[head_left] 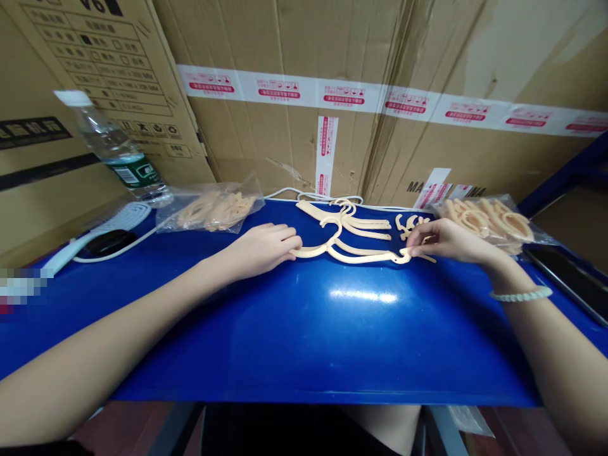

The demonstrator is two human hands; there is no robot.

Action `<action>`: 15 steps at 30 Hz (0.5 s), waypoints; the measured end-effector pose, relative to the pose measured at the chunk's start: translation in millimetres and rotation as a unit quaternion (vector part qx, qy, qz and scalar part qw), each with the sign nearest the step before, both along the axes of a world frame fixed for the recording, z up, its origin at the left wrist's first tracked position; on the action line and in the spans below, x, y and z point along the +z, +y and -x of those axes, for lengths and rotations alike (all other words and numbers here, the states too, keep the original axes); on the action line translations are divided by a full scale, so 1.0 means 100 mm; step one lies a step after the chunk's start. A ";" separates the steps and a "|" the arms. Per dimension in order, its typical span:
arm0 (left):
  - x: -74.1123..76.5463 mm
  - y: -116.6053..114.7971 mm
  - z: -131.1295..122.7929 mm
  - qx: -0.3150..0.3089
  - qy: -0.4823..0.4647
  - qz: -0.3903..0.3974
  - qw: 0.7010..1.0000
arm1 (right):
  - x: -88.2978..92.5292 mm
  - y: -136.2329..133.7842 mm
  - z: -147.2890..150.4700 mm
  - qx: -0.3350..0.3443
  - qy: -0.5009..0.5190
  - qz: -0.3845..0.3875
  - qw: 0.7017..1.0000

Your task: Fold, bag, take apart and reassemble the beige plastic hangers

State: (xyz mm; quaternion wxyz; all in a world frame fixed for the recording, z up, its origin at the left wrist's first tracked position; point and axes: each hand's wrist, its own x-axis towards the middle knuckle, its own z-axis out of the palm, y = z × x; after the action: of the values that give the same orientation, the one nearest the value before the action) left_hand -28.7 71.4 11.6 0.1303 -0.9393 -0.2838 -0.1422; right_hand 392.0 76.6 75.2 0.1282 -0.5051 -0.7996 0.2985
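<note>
A beige plastic clothes hanger (358, 258) lies near the middle of the blue table, its hook pointing away from me. My left hand (268, 249) is closed on the hanger's left end, the fingertips hidden from view. At the right end, my right hand (441, 240) pinches a small beige hook-shaped piece (403, 255), which touches or nearly touches the hanger's tip. Behind the hanger rest more beige hanger parts (365, 224), with their hooks overlapping. Several loose small curved pieces (405, 224) lie just beyond my right fingers.
Clear bags of beige parts lie at the left (216, 212) and right (489, 221). A water bottle (118, 152), a black mouse-like object (105, 242) and a white cable (128, 256) are at left. A dark phone (570, 278) sits at right. Cardboard boxes (285, 139) stand behind the table (294, 342).
</note>
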 end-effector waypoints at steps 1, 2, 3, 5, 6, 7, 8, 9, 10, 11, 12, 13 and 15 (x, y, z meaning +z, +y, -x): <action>0.00 0.00 0.00 -0.003 -0.006 0.005 1.000 | -0.01 0.00 0.01 0.004 -0.022 0.000 1.000; 0.00 -0.01 0.00 -0.006 -0.010 0.009 1.000 | -0.02 0.00 0.01 0.006 -0.041 -0.001 0.999; 0.01 -0.01 0.00 -0.007 -0.011 0.010 1.000 | -0.02 0.01 0.01 0.008 -0.058 -0.005 0.998; 0.02 -0.03 -0.01 -0.003 -0.005 0.006 1.000 | -0.02 0.01 0.00 0.008 -0.082 -0.011 0.997; 0.02 -0.04 -0.01 0.001 0.001 0.004 1.000 | -0.02 0.01 0.00 0.009 -0.089 -0.012 0.996; 0.02 -0.04 -0.01 0.003 0.006 0.001 1.000 | -0.02 0.01 -0.01 0.010 -0.095 -0.011 0.995; 0.03 -0.05 -0.01 0.004 0.009 -0.001 1.000 | -0.02 0.01 -0.02 0.011 -0.098 -0.006 0.995; 0.03 -0.06 -0.02 0.003 0.009 -0.003 1.000 | -0.02 0.01 -0.02 0.013 -0.101 0.000 0.995; 0.03 -0.07 -0.02 0.000 0.007 -0.002 1.000 | -0.02 0.02 -0.03 0.013 -0.104 0.005 0.995; 0.03 -0.07 -0.03 -0.004 0.001 0.000 1.000 | -0.02 0.02 -0.03 0.011 -0.106 0.008 0.994; 0.03 -0.08 -0.03 -0.009 -0.006 0.003 1.000 | -0.02 0.02 -0.04 0.009 -0.109 0.010 0.994; 0.04 -0.08 -0.04 -0.014 -0.013 0.008 1.000 | -0.02 0.02 -0.04 0.007 -0.113 0.008 0.994; 0.04 -0.09 -0.05 -0.020 -0.024 0.012 0.999 | -0.02 0.01 -0.04 0.007 -0.120 0.002 0.993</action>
State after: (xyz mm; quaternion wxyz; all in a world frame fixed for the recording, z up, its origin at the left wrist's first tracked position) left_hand -23.7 62.3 16.0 0.1089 -0.9428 -0.2694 -0.1633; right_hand 396.3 77.7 73.7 0.0281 -0.5320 -0.8120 0.2385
